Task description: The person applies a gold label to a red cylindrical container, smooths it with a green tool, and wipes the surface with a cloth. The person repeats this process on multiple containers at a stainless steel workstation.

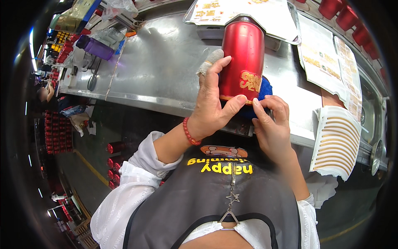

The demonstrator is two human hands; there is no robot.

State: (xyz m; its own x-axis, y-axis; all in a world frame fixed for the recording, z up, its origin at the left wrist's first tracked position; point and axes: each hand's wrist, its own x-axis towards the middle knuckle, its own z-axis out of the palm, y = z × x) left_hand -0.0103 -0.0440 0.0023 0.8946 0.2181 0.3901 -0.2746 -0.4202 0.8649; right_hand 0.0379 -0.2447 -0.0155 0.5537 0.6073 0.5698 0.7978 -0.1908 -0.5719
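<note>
A shiny red metal bottle (244, 45) lies with its base toward me at the bench's front edge. It bears a raised gold decal (250, 81), and a thin gold strip (235, 99) runs along its lower rim. My left hand (213, 95) grips the bottle's left side, thumb on the lower rim; one finger wears a grey cover (210, 62). At the strip's right end, my right hand (273, 124) has thumb and forefinger drawn in against the rim. A blue cloth (265, 88) shows beneath the bottle, partly hidden by it.
The steel bench (153, 62) runs left. A decal-covered tray (282, 20) stands behind the bottle. At the right lie decal sheets (321, 62) and a white sheet of gold strips (336, 141), overhanging the edge. A purple bottle (96, 47) lies far left. Red bottles (114, 162) are stacked below.
</note>
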